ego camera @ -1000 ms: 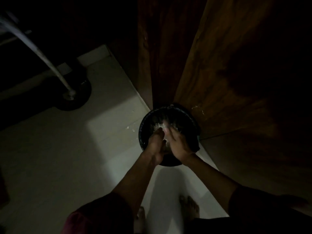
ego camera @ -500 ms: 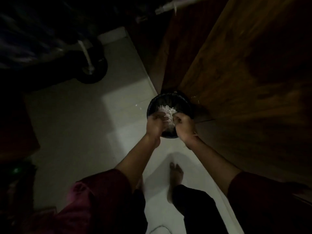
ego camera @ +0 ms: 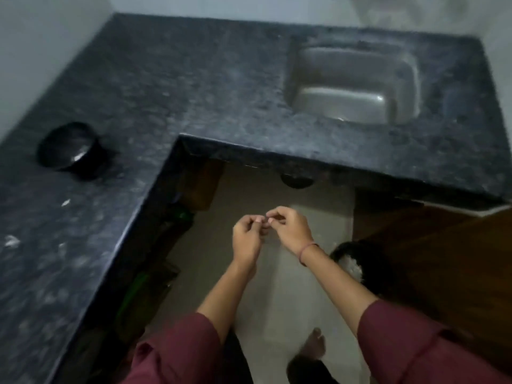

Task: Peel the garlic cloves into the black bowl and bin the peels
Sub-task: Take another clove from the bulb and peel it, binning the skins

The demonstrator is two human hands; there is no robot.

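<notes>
Ahead of both hands and wrapping round to their left, an L-shaped dark speckled counter [ego camera: 194, 87]. Set into it, far ahead and to the right of the hands, a steel sink [ego camera: 353, 84]. On the right of the hands, dark wooden panelling [ego camera: 448, 259]. Underneath the hands, pale floor [ego camera: 277, 300]. Just right of the right wrist and lower down, against the wood, a black bin [ego camera: 360, 268] with a pale heap of peels [ego camera: 352, 266] inside. Well to the left of the hands and farther ahead, on the counter, the black bowl [ego camera: 69, 149]; contents too blurred to tell. Nearer along that counter arm, a few white scraps [ego camera: 11, 241].

Both arms reaching forward in maroon sleeves [ego camera: 180, 353], forearms bare, meeting at mid-frame over the floor. Left hand [ego camera: 247, 237] curled, fingertips pinched; right hand [ego camera: 288, 227] likewise curled and pinched, a thin band [ego camera: 306, 252] at its wrist. Fingertips of the two touching; whether anything is held between them, cannot tell. Below the arms, a bare foot [ego camera: 314, 346].

No writing readable anywhere.
</notes>
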